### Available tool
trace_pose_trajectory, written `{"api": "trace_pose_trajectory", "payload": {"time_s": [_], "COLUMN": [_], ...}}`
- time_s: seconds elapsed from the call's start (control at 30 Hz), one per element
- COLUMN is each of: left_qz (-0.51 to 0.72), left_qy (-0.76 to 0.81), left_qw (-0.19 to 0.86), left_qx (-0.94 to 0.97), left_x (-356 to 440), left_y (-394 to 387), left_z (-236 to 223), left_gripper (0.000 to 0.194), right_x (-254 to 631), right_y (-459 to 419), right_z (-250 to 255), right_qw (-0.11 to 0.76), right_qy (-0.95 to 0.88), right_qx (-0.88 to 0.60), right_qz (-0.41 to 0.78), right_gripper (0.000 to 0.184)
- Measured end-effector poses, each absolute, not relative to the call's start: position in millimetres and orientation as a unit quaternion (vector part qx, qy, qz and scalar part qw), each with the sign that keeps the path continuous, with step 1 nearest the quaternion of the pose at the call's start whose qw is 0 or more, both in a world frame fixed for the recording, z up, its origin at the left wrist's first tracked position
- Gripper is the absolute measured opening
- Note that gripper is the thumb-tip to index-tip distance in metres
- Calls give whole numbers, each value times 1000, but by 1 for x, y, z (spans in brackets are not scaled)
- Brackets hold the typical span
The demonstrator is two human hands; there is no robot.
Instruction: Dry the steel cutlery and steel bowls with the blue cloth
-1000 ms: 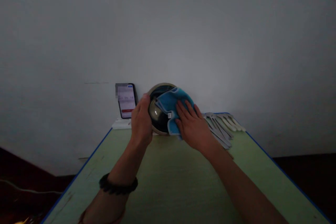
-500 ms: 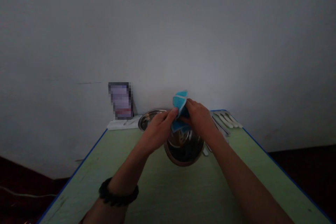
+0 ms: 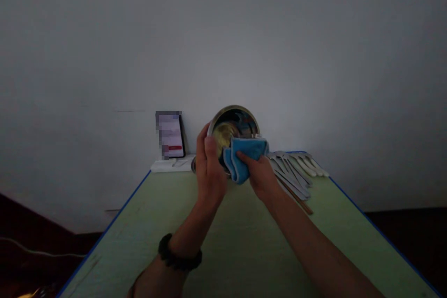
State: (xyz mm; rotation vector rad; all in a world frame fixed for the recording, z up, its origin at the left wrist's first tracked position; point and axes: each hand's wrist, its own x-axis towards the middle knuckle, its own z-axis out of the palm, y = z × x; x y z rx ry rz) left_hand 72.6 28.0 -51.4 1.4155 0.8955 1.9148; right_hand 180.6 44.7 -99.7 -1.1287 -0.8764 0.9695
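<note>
My left hand [image 3: 209,167] grips a shiny steel bowl [image 3: 234,125] by its left rim and holds it up, tilted so its inside faces me. A dark bead bracelet sits on that wrist. My right hand [image 3: 260,174] is closed on a folded blue cloth [image 3: 242,156], pressed against the bowl's lower rim. Both hands are raised above the far part of the green table [image 3: 240,247].
A phone [image 3: 170,135] leans upright against the wall at the table's back left, on a white pad [image 3: 169,164]. Several spoons and utensils [image 3: 293,170] lie fanned at the back right. Another steel dish peeks out behind my left hand. The table has blue edges.
The bowl, down on the table half a second ago while both hands handled the cloth, is lifted again in my left hand. My right hand has brought the folded cloth to its rim.
</note>
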Motion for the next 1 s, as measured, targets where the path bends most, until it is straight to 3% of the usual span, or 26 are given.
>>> {"api": "trace_pose_trajectory", "payload": {"time_s": [0.1, 0.27, 0.43, 0.5, 0.6, 0.73, 0.87, 1.0], "left_qz": [644, 409, 411, 459, 568, 686, 597, 460], "left_qy": [371, 304, 277, 272, 283, 274, 267, 234], "left_qw": [355, 519, 471, 477, 467, 430, 550, 617], "left_qx": [568, 686, 730, 699, 616, 519, 520, 594], "left_x": [64, 41, 42, 46, 54, 59, 47, 31], "left_y": [27, 23, 23, 25, 28, 37, 45, 39], "left_z": [-46, -28, -29, -32, -36, -45, -46, -35], "left_gripper": [40, 44, 42, 41, 42, 43, 49, 47], "right_x": [201, 233, 225, 221, 209, 191, 201, 224], "right_y": [45, 31, 24, 26, 28, 31, 36, 31], "right_z": [-94, -63, -53, -57, -66, -77, -79, -65], "right_qw": [619, 454, 380, 406, 466, 541, 528, 453], "right_qy": [-425, -609, -617, -584, -534, -487, -528, -610], "right_qx": [-531, -625, -689, -703, -698, -626, -589, -612], "right_qz": [392, 180, -27, -19, 101, 281, 308, 218], "right_gripper": [46, 33, 47, 54, 60, 46, 32, 28]}}
